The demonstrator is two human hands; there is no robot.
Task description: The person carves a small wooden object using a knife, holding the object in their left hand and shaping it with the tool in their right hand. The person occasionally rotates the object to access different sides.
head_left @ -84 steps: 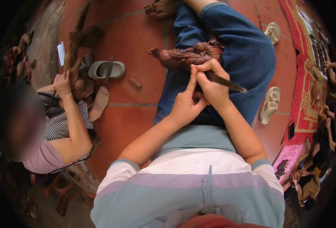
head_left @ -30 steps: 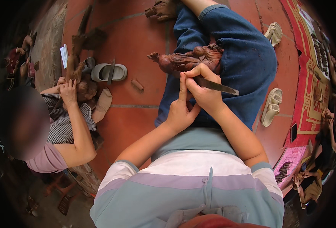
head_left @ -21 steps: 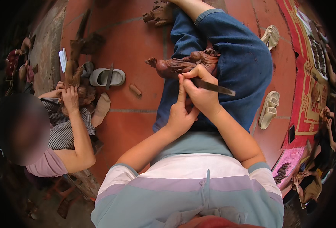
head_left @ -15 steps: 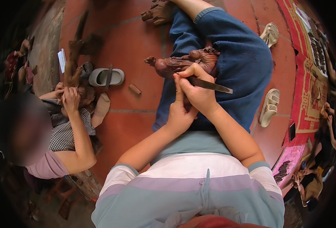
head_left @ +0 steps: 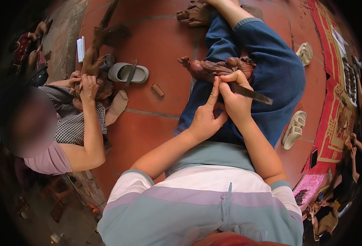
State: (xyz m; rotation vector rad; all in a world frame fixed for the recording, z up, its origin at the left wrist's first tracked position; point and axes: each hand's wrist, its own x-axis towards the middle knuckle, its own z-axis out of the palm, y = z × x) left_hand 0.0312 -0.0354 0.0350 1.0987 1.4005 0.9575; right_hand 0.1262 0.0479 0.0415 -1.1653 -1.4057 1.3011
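Note:
A reddish-brown carved wooden figure point(head_left: 213, 67) lies across my lap, against the blue jeans point(head_left: 271, 69). My right hand point(head_left: 238, 100) is closed in a pinch round a carving knife point(head_left: 252, 93), a flat dark metal strip. One pale end of it points right, over my thigh; the other end is hidden by my fingers at the figure's near edge. Beside it, my left hand point(head_left: 207, 119) has its index finger stretched out, the tip touching or nearly touching the right fingertips. Its thumb is spread, the other fingers partly hidden.
To the left a person point(head_left: 82, 88) works on another wooden carving point(head_left: 93, 57). A grey clog point(head_left: 140, 75) with a tool across it and a small wooden block point(head_left: 158, 91) lie on the red tiles point(head_left: 148, 135). Pale sandals point(head_left: 295, 129) and a red mat point(head_left: 326, 135) are at right.
The whole view has shifted, so the floor, figure and hands appear farther right. The knife's pale end tilts slightly more toward me. Both hands keep nearly the same pose.

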